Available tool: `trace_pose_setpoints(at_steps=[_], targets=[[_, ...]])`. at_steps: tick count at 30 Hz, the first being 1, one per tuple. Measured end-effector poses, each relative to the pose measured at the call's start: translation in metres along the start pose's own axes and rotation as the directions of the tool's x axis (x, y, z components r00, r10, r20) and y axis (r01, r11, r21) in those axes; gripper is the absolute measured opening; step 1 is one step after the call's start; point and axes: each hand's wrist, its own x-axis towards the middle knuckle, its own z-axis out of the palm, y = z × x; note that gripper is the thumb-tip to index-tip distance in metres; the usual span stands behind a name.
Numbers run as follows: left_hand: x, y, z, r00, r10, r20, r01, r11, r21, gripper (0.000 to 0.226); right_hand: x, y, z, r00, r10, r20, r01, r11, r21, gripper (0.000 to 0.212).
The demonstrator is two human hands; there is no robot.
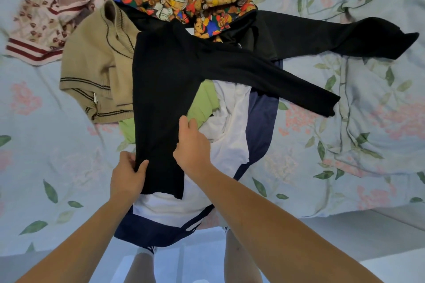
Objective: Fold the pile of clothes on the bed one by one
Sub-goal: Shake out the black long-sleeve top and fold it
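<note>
On pile: left hand (127, 176) pinches black top (165, 89) hem edge; right hand (193, 145) grips side edge | bedsheet (322, 145) bare rightward

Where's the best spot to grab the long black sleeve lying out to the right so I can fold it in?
Pinch the black sleeve at its cuff, coming from the right. That free end lies flat on the floral bedsheet, clear of the pile, so it should lift without dragging anything else.

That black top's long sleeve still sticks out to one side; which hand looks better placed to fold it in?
Probably the right hand: it lies on the black top nearer the outstretched sleeve, while the left hand pinches the opposite edge.
</note>
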Motion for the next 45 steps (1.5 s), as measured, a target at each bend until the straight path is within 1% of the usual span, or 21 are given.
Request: trace_pose_setpoints(at_steps=[2, 4, 6, 9, 13, 18, 20, 22, 24, 27, 28, 31, 33, 35, 36, 38, 40, 41, 43, 44, 45], targets=[[0.001, 0.009, -0.003, 0.978, 0.170, -0.121, -0.145, 0.970, 0.194, 0.032, 0.006, -0.002, -0.006, 0.983, -0.118, -0.137, 0.104, 0.988, -0.110, 0.056], [0.002, 0.032, -0.007, 0.917, 0.360, -0.174, -0.313, 0.916, 0.250, 0.043, 0.018, -0.001, -0.012, 0.943, -0.261, -0.206, 0.236, 0.962, -0.137, 0.054], [0.005, 0.063, -0.006, 0.844, 0.520, -0.133, -0.488, 0.847, 0.211, 0.048, 0.034, 0.008, -0.022, 0.920, -0.303, -0.248, 0.292, 0.953, -0.082, 0.055], [0.023, 0.117, 0.006, 0.733, 0.679, -0.033, -0.655, 0.719, 0.230, 0.052, 0.065, 0.041, -0.044, 0.916, -0.239, -0.321, 0.247, 0.969, -0.017, 0.054], [0.051, 0.195, 0.043, 0.628, 0.763, 0.152, -0.769, 0.579, 0.270, 0.055, 0.099, 0.117, -0.083, 0.948, -0.132, -0.290, 0.114, 0.990, -0.077, 0.056], [0.061, 0.275, 0.112, 0.502, 0.804, 0.320, -0.858, 0.415, 0.302, 0.056, 0.113, 0.218, -0.126, 0.937, -0.093, -0.338, 0.031, 0.983, -0.184, 0.056], [0.055, 0.297, 0.141, 0.466, 0.799, 0.380, -0.879, 0.369, 0.303, 0.057, 0.111, 0.255, -0.142, 0.943, 0.005, -0.332, -0.074, 0.978, -0.197, 0.060], [0.047, 0.310, 0.167, 0.470, 0.766, 0.439, -0.879, 0.359, 0.315, 0.060, 0.106, 0.287, -0.157, 0.952, 0.120, -0.283, -0.181, 0.962, -0.204, 0.066], [0.041, 0.318, 0.188, 0.485, 0.727, 0.487, -0.871, 0.353, 0.341, 0.063, 0.105, 0.312, -0.171, 0.955, 0.177, -0.240, -0.234, 0.943, -0.236, 0.064], [0.032, 0.323, 0.211, 0.502, 0.673, 0.543, -0.862, 0.335, 0.381, 0.070, 0.111, 0.336, -0.194, 0.975, 0.173, -0.140, -0.211, 0.917, -0.338, 0.048], [0.030, 0.324, 0.216, 0.511, 0.664, 0.545, -0.856, 0.341, 0.388, 0.072, 0.114, 0.340, -0.201, 0.979, 0.187, -0.082, -0.203, 0.921, -0.331, 0.044], [0.023, 0.326, 0.230, 0.511, 0.678, 0.528, -0.857, 0.354, 0.375, 0.076, 0.123, 0.350, -0.218, 0.957, 0.269, 0.108, -0.250, 0.955, -0.162, 0.032], [0.017, 0.328, 0.241, 0.487, 0.691, 0.534, -0.871, 0.342, 0.353, 0.077, 0.128, 0.356, -0.226, 0.937, 0.303, 0.176, -0.293, 0.953, -0.081, 0.028], [0.009, 0.331, 0.253, 0.482, 0.693, 0.536, -0.876, 0.361, 0.321, 0.082, 0.129, 0.356, -0.236, 0.919, 0.328, 0.219, -0.338, 0.941, 0.011, 0.034], [0.006, 0.333, 0.258, 0.492, 0.690, 0.531, -0.870, 0.395, 0.293, 0.087, 0.129, 0.356, -0.241, 0.910, 0.338, 0.240, -0.368, 0.925, 0.093, 0.039], [-0.001, 0.338, 0.266, 0.522, 0.689, 0.504, -0.847, 0.489, 0.208, 0.100, 0.124, 0.354, -0.250, 0.887, 0.345, 0.306, -0.443, 0.824, 0.354, 0.044], [-0.006, 0.341, 0.272, 0.545, 0.708, 0.449, -0.815, 0.574, 0.084, 0.104, 0.117, 0.351, -0.256, 0.863, 0.296, 0.409, -0.500, 0.607, 0.617, 0.044], [-0.009, 0.343, 0.272, 0.564, 0.718, 0.409, -0.788, 0.616, 0.004, 0.101, 0.115, 0.350, -0.257, 0.862, 0.248, 0.442, -0.505, 0.499, 0.704, 0.041], [-0.013, 0.345, 0.272, 0.652, 0.684, 0.327, -0.664, 0.724, -0.189, 0.087, 0.111, 0.347, -0.260, 0.867, 0.155, 0.473, -0.497, 0.323, 0.806, 0.040], [-0.015, 0.347, 0.269, 0.706, 0.646, 0.290, -0.577, 0.763, -0.291, 0.075, 0.109, 0.345, -0.261, 0.871, 0.118, 0.478, -0.491, 0.277, 0.826, 0.047], [-0.017, 0.350, 0.266, 0.759, 0.600, 0.253, -0.494, 0.784, -0.376, 0.059, 0.109, 0.343, -0.262, 0.876, 0.099, 0.472, -0.479, 0.281, 0.832, 0.056]])
